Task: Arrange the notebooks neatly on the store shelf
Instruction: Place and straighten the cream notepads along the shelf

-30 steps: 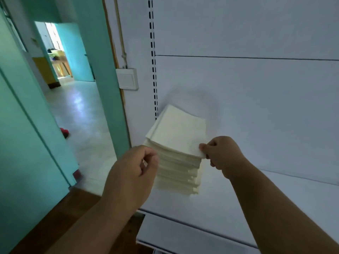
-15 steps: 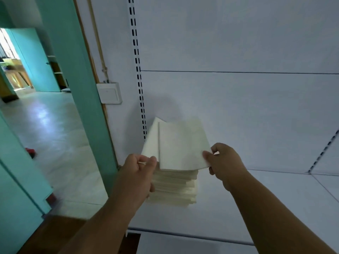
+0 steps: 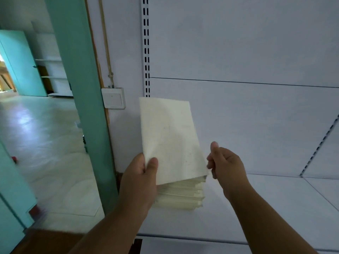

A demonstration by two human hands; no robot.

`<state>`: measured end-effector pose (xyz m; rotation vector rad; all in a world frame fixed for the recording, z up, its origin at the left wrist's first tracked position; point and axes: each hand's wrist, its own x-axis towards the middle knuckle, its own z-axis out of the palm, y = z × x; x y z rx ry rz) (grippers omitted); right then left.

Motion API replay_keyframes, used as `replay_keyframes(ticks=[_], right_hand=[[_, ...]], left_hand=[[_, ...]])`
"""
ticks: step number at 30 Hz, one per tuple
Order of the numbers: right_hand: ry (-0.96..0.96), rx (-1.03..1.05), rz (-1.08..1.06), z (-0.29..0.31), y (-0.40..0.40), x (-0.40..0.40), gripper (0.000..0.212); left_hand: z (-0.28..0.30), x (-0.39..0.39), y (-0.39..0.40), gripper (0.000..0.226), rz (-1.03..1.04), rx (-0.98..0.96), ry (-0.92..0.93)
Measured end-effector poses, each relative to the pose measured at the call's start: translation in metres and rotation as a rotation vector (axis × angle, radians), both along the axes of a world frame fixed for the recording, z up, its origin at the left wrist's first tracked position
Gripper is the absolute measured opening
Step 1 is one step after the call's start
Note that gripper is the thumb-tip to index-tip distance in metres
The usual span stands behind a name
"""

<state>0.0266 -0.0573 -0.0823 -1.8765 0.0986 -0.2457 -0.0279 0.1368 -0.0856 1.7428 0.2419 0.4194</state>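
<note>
Left hand [image 3: 141,177] raised in front of the shelf, thumb laid over the near face of the top notebook [image 3: 170,140] at its lower left corner, the other fingers hidden behind it, so pinching that corner and tipping the cream cover up nearly upright. Right hand [image 3: 226,163] just beside the notebook's lower right edge, fingers curled, thumb pointing up; fingertips at or against the edge, but whether actually gripping it cannot be told. Both forearms reaching in from the bottom of the view, left one crossing in front of the stack's left side. Lifted notebook standing tall and slightly tilted, its bottom edge meeting the top of the notebook stack [image 3: 180,196], its upper left corner overlapping the foot of the slotted upright [image 3: 146,46]. Stack lying flat on the white shelf board [image 3: 266,208], at the board's far left end, its layers a little uneven along the near edges. Teal door frame [image 3: 80,88] close on the left, with a wall switch [image 3: 113,98] beside it and an open doorway beyond. Bare board stretching to the right of the stack as far as a second slotted upright [image 3: 319,143], white back panel [image 3: 238,116] behind, front lip of the board below the forearms.
</note>
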Motion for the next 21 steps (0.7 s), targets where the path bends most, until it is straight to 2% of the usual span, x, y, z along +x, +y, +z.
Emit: replay_keyframes(ticks=[1,3,5,7,10,13,17,19,21], right_hand=[[0.029,-0.202,-0.070,-0.001,-0.001,0.012,0.063],[0.175,-0.518,-0.048,-0.005,0.002,0.030,0.064],[0.272,-0.574,0.025,-0.012,0.005,0.039,0.060],[0.254,-0.547,0.023,-0.015,0.004,0.038,0.056],[0.197,-0.622,-0.029,-0.012,-0.001,0.033,0.046],[0.229,-0.566,-0.034,-0.009,-0.005,0.030,0.036],[0.158,-0.424,-0.127,-0.005,-0.011,0.025,0.029],[0.139,-0.238,-0.143,0.004,-0.014,0.016,0.021],[0.091,0.045,-0.089,0.012,-0.016,0.002,0.015]], left_hand=[[-0.001,0.000,0.001,0.017,0.015,-0.002,-0.010],[0.000,-0.001,0.002,0.017,0.020,-0.038,-0.015],[0.001,-0.004,0.005,0.016,0.012,-0.086,-0.023],[0.002,-0.007,0.009,0.016,-0.006,-0.112,-0.034],[0.001,-0.007,0.013,0.017,-0.018,-0.123,-0.034],[0.001,-0.008,0.015,0.016,-0.024,-0.166,-0.043],[0.001,-0.013,0.015,0.017,-0.033,-0.175,-0.044],[0.002,-0.014,0.014,0.017,-0.051,-0.191,-0.042],[0.005,-0.014,0.010,0.017,-0.084,-0.193,-0.048]])
